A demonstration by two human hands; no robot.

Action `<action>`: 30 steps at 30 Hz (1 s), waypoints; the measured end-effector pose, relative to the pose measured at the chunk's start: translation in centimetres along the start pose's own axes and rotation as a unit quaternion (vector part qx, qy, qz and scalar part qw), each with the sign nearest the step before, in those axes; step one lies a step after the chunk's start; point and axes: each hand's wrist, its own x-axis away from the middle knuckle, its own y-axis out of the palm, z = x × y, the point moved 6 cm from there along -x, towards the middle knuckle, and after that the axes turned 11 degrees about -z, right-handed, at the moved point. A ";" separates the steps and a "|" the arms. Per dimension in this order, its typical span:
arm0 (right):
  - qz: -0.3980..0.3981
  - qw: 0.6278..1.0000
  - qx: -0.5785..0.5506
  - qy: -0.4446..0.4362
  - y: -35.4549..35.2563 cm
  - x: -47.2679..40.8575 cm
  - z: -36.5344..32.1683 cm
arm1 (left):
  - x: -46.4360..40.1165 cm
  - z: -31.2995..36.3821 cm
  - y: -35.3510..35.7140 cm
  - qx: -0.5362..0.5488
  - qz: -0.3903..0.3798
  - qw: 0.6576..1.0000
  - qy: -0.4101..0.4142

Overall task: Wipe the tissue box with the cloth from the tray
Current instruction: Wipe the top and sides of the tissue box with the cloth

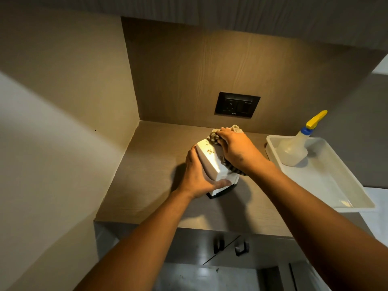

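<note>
A white tissue box (210,159) with a small floral print stands tilted on one end on the wooden counter (147,185). My left hand (197,175) grips its left side and lower corner. My right hand (237,150) presses a striped grey-brown cloth (214,136) against the box's top right face. Part of the cloth shows below my right wrist, and a beige fold sticks out behind my fingers. The white tray (327,185) lies to the right on the counter.
A clear spray bottle (294,150) with a yellow trigger stands in the tray's far end. A black wall socket (237,105) sits on the back panel. Walls close off the left and back. Cabinet door handles (231,246) are below the counter's front edge.
</note>
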 end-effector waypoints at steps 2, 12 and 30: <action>0.004 0.999 0.014 -0.030 0.3 1.1 -0.1 | 0.1 -0.2 0.1 0.002 0.002 1.000 -0.001; 0.010 1.000 0.005 0.029 -1.0 -0.6 0.0 | -0.1 0.2 0.1 -0.014 -0.001 1.000 -0.007; -0.037 0.988 0.051 -0.141 0.2 0.1 -3.0 | -0.3 -0.4 -0.5 -0.030 0.016 0.999 -0.021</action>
